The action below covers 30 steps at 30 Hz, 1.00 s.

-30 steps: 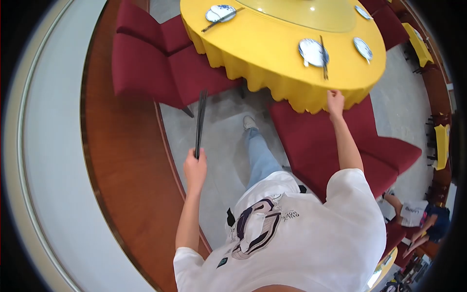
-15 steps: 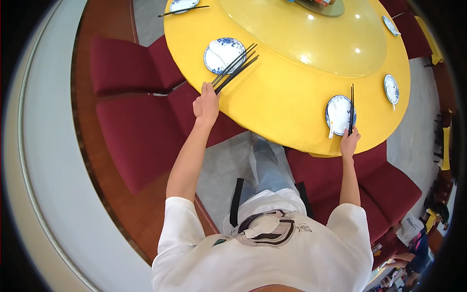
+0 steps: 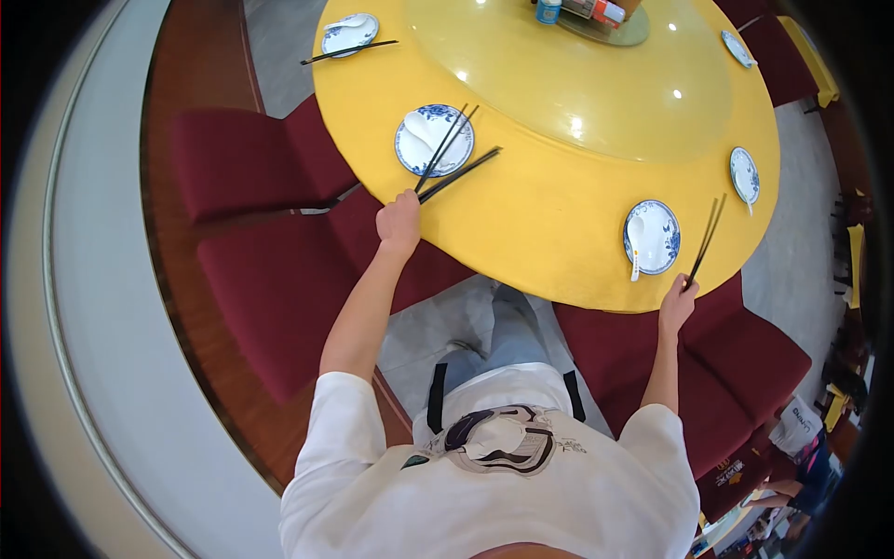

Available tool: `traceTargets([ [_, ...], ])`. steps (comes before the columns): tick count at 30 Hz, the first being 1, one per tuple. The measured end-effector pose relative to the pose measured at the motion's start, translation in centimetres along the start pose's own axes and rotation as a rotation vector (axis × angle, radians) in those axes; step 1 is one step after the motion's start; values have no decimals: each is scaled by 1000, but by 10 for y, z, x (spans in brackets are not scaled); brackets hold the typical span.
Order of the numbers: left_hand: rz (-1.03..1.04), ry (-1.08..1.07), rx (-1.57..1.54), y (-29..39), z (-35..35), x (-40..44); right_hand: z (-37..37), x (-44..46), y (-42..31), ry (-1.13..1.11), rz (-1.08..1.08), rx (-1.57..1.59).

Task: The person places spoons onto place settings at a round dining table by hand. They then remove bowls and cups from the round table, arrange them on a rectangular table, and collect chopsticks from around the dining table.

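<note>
My left hand (image 3: 399,222) is closed around several dark chopsticks (image 3: 470,168), which fan out over the table edge. Some of them pass above a blue-and-white plate (image 3: 405,152) with a white spoon (image 3: 421,129) on it. At the right, my right hand (image 3: 679,304) grips a pair of dark chopsticks (image 3: 710,233) by their near ends, tilted up and to the right. These are beside a second patterned plate (image 3: 663,244), apart from it. A white spoon (image 3: 635,244) rests on that plate's left side.
A round table with a yellow cloth (image 3: 549,242) carries a glass turntable (image 3: 559,93). Further plates sit at the far left (image 3: 337,39) and right (image 3: 744,172). Dark red chairs (image 3: 270,289) (image 3: 736,373) flank me. A person (image 3: 803,475) is at the lower right.
My right hand has drawn its chopsticks off the right plate, outward to the right. The chopsticks in my left hand have spread into two groups. The view has shifted slightly.
</note>
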<state>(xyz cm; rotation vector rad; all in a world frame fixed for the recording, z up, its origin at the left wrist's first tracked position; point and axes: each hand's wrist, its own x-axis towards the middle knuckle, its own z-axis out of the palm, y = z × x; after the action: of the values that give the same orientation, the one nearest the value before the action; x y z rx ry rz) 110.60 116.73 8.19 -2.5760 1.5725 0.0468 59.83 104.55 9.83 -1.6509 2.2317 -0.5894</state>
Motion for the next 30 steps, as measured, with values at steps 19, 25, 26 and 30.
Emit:
traceTargets([
  [19, -464, 184, -1505, -200, -127, -405, 4, -548, -375, -1627, -229, 961],
  [25, -424, 315, -1307, -287, -129, -450, 18, -646, -419, -1630, -476, 891],
  [26, -438, 217, -1358, -298, -134, -446, 18, -650, -426, -1631, -410, 889],
  [30, -243, -50, -1483, -339, -125, -409, 32, -653, -445, -1429, -270, 994],
])
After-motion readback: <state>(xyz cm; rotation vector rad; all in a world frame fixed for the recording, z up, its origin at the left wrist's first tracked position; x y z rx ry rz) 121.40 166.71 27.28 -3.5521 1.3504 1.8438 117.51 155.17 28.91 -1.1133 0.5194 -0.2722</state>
